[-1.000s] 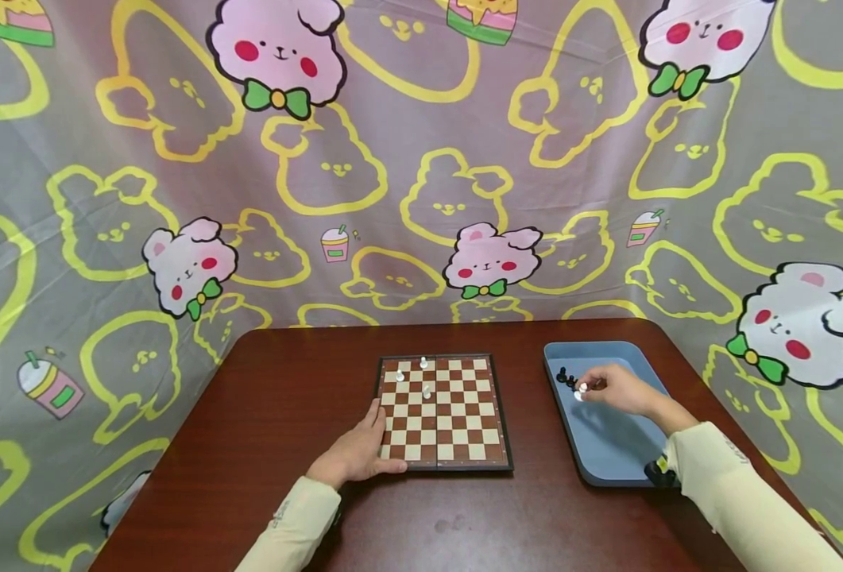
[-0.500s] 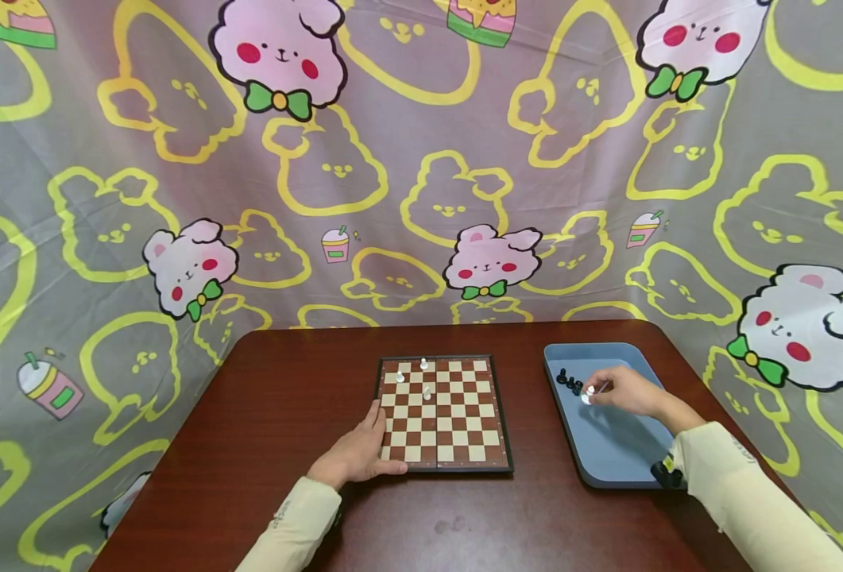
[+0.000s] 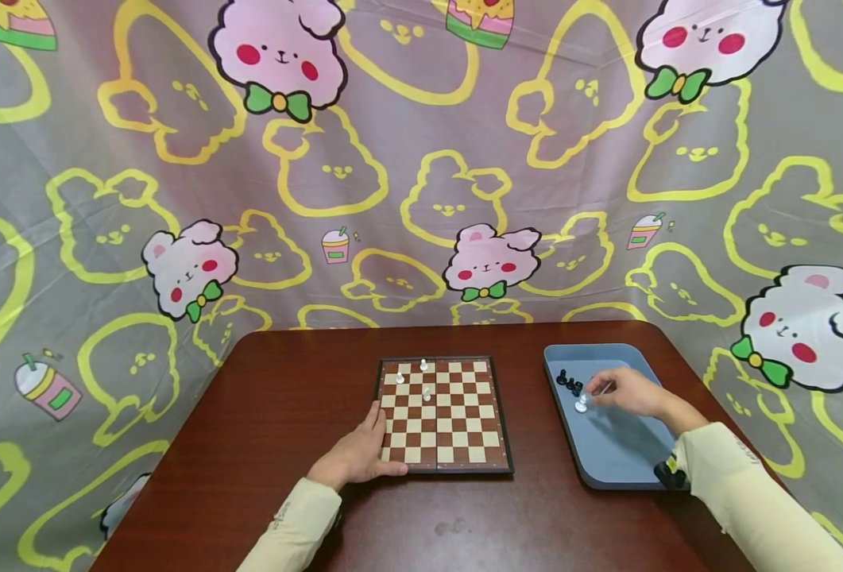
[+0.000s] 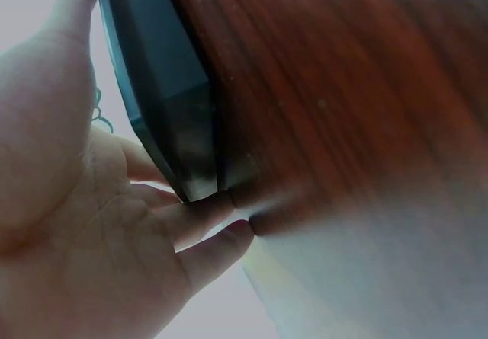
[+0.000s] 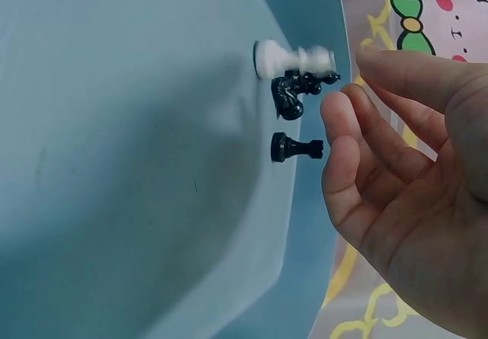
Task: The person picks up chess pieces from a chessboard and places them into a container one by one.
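Note:
A white chess piece stands upright in the blue tray. My right hand hovers just right of it, fingers loosely bent; in the right wrist view a small gap separates the fingertips from the piece's blurred top. Black chess pieces cluster behind it, among them a knight and a rook. My left hand rests along the left edge of the chessboard, its thumb at the front left corner. The left wrist view has the board's dark side against that palm.
Three white chess pieces stand on the board's far left part, one white piece nearest its left edge. The dark wooden table carries board and tray, apart from each other. A patterned cloth hangs behind the table.
My right hand, earlier pinching the white chess piece, moved slightly right, and its fingers have come off the piece, which now stands on the tray floor. The left hand stayed put.

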`<state>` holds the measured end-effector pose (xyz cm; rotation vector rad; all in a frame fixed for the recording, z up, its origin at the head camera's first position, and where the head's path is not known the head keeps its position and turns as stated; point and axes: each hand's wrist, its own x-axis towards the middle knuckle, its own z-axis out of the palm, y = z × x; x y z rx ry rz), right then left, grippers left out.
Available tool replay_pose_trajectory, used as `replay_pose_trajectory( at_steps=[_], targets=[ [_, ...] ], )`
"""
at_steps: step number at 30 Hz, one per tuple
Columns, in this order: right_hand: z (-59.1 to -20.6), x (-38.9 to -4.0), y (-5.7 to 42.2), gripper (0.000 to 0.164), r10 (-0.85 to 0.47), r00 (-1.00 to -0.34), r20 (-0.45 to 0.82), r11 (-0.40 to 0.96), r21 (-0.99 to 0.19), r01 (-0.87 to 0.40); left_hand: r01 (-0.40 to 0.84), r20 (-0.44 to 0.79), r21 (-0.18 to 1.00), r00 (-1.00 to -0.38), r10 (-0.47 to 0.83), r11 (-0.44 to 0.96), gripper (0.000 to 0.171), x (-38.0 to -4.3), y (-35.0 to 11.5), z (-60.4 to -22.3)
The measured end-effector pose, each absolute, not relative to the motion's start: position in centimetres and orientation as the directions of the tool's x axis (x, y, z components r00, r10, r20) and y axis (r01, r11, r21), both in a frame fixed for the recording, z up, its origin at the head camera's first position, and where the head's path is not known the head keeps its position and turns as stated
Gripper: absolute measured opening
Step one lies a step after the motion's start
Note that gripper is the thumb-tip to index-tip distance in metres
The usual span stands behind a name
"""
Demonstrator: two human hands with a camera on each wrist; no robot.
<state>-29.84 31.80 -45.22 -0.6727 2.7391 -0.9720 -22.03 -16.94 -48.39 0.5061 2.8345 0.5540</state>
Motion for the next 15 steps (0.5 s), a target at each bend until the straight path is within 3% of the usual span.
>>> replay_pose_trajectory(
  at_steps=[15],
  targets=[
    [-44.1,-29.3,31.2,0.016,-0.444,-0.896,0.014,0.699,-0.621,-0.356,0.291,-0.144,0.399,-0.917,0.373,0.869,0.116,-21.8,-16.7,-48.1]
  ],
)
